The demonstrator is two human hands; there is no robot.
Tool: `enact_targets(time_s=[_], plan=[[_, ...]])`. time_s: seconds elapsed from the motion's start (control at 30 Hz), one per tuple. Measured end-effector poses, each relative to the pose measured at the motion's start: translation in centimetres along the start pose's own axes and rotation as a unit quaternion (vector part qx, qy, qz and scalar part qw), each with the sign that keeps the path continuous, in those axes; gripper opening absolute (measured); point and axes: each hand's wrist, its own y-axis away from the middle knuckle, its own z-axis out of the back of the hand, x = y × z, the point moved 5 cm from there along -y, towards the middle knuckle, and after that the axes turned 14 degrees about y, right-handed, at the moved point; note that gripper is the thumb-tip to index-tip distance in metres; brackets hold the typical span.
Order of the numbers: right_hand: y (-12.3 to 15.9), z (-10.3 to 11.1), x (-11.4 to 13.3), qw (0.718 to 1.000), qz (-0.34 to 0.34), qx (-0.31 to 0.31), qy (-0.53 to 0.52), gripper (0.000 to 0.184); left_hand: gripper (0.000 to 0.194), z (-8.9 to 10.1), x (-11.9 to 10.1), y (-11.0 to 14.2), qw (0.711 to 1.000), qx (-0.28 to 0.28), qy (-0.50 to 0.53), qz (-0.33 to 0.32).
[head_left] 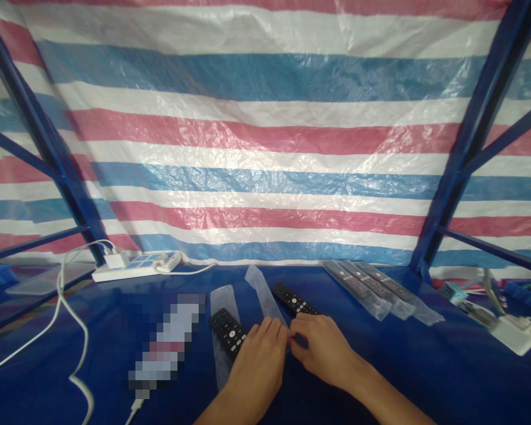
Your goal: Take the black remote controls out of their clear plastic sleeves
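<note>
My left hand (pixel 262 357) and my right hand (pixel 323 347) meet at the near end of a clear plastic sleeve (pixel 264 295), fingers pinched together on it. The sleeve stretches away flat over the blue table and looks unfilled. Just beyond my right fingers lies a black remote control (pixel 294 298), its buttons facing up. Another black remote control (pixel 227 328) rests on a second plastic sleeve (pixel 223 295) to the left, partly covered by my left hand. My hands hide the sleeve's nearest edge.
Three sleeved remote controls (pixel 358 289) lie side by side at the back right. A white power strip (pixel 138 265) with plugs sits back left, and white cables (pixel 82 336) run forward. A pixelated object (pixel 170 339) lies left. Blue metal posts (pixel 451 165) flank the striped sheet (pixel 265 136).
</note>
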Motion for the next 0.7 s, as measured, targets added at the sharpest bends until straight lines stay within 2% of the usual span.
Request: enact_targets(time_s=[0.17,0.27,0.43,0.7], plan=[[-0.2,-0.2,-0.4,0.996,-0.039,-0.023,-0.075,0.031,0.018,0.9,0.5,0.7,0.996,-0.075,0.036,0.027],[-0.3,-0.3,-0.4,0.991,-0.04,-0.024,-0.127,0.037,0.02,1.1,0.9,0.8,0.994,-0.074,0.051,0.058],[-0.2,0.0,-0.4,0.981,-0.05,-0.035,-0.183,0.038,0.02,2.0,1.0,0.9,0.983,-0.061,0.142,0.096],[0.0,-0.1,-0.2,0.975,-0.05,-0.03,-0.215,0.037,0.025,2.2,1.3,0.8,0.975,-0.054,0.187,0.105]])
